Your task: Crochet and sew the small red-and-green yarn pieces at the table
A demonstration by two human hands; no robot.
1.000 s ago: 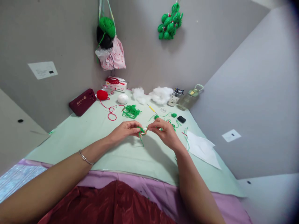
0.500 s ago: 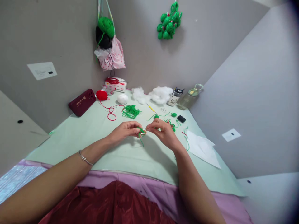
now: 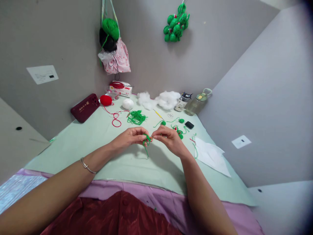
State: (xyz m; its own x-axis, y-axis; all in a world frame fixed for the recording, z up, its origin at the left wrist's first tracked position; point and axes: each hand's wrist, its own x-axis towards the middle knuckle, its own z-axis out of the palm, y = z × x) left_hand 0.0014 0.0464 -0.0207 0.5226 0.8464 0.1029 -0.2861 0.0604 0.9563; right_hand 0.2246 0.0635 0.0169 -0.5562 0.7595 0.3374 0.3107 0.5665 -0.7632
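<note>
Over the pale green table cover (image 3: 102, 143), my left hand (image 3: 130, 137) and my right hand (image 3: 168, 138) meet fingertip to fingertip. Between them sits a small green yarn piece (image 3: 146, 140) with a strand hanging down. My left hand pinches this green piece. My right hand's fingers are closed on a thin hook or needle, too small to name, whose tip goes into the yarn. A silver bangle (image 3: 86, 165) is on my left wrist.
Loose green yarn (image 3: 137, 117), red yarn ball (image 3: 106, 100), white ball (image 3: 127, 103), stuffing (image 3: 166, 99), two bottles (image 3: 193, 102), dark red phone (image 3: 85, 107) and small green pieces (image 3: 179, 130) lie beyond my hands. White paper (image 3: 211, 155) lies right. Green bundles (image 3: 176, 23) hang on the wall.
Both hands have stayed in place; the fingers shifted slightly and the gap between them has closed a little around the green piece. The view drifted slightly.
</note>
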